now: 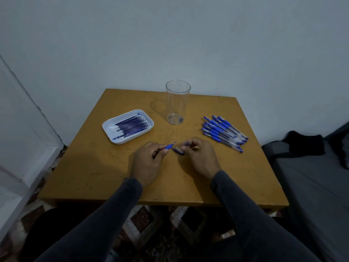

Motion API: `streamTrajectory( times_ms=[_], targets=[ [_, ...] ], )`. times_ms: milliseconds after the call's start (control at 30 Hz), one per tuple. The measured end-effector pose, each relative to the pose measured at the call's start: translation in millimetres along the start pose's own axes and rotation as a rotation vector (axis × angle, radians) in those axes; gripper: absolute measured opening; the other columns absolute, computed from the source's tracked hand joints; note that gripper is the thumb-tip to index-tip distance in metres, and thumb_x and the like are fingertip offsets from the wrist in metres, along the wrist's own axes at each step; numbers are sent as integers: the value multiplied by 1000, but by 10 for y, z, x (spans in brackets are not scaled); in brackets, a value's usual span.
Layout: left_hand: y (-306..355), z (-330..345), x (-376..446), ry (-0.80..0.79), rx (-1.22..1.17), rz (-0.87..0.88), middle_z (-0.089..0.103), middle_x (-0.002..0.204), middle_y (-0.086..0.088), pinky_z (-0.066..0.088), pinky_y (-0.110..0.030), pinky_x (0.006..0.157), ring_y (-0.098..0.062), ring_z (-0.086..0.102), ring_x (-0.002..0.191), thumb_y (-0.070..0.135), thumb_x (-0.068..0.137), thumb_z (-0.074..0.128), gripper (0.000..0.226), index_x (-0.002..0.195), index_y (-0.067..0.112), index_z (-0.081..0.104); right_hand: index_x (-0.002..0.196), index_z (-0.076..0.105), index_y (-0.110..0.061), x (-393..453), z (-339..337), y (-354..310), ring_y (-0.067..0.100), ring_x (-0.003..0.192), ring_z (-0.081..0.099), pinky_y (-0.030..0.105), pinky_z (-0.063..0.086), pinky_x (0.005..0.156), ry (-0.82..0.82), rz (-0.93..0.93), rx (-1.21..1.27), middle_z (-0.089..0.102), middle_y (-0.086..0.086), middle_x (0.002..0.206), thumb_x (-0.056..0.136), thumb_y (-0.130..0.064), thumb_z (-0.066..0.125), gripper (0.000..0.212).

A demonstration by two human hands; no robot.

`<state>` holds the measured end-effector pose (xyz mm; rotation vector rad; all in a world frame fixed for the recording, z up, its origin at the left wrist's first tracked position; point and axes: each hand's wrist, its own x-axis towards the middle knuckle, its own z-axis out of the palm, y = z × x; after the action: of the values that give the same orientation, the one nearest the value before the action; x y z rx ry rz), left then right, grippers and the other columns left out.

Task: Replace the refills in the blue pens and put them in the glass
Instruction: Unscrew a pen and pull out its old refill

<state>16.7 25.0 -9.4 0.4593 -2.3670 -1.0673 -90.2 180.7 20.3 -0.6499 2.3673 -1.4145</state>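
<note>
A clear glass (178, 103) is stood upright at the far middle of the wooden counter (105, 178). A heap of blue pens (224, 132) is laid to its right, and dark refills (131, 125) are held in a white tray (113, 138) to its left. Near the counter's middle, a blue pen section (168, 146) is pinched in the curled fingers of the left hand (146, 163). A second dark-blue piece (179, 151) is gripped by the right hand (200, 157); what it is cannot be told.
</note>
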Motion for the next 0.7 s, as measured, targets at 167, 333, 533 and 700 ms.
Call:
streamTrajectory(
  times_ms=[167,333,533,700],
  targets=[
    [2,-5,-14,80,-40,-28,65,101,11,50,-14,78,1,60,93,25,97,64,20,114,19,72,98,68,-30,-16,94,-18,5,92,50,16,38,75,-97,-94,-360,53,-14,101,94,-31,71,5],
    [-7,-9,-18,59,-50,-15,64,101,11,51,-15,78,1,60,92,26,97,63,20,115,21,72,115,71,-26,-3,160,-29,11,105,50,30,48,92,-136,-61,-559,53,-6,113,94,-37,70,23],
    [-16,-4,-21,57,-46,5,62,98,17,49,-13,79,5,59,93,29,97,62,22,116,21,72,120,72,-23,-3,126,-38,11,108,51,26,46,92,-147,-69,-546,56,-3,117,93,-36,71,31],
    [-19,-16,-33,65,-80,71,66,94,15,45,-6,76,4,61,92,26,97,64,23,118,21,72,115,75,-23,-41,78,-2,2,95,54,17,42,80,-59,-62,-260,63,-8,110,96,-33,69,23]
  ],
)
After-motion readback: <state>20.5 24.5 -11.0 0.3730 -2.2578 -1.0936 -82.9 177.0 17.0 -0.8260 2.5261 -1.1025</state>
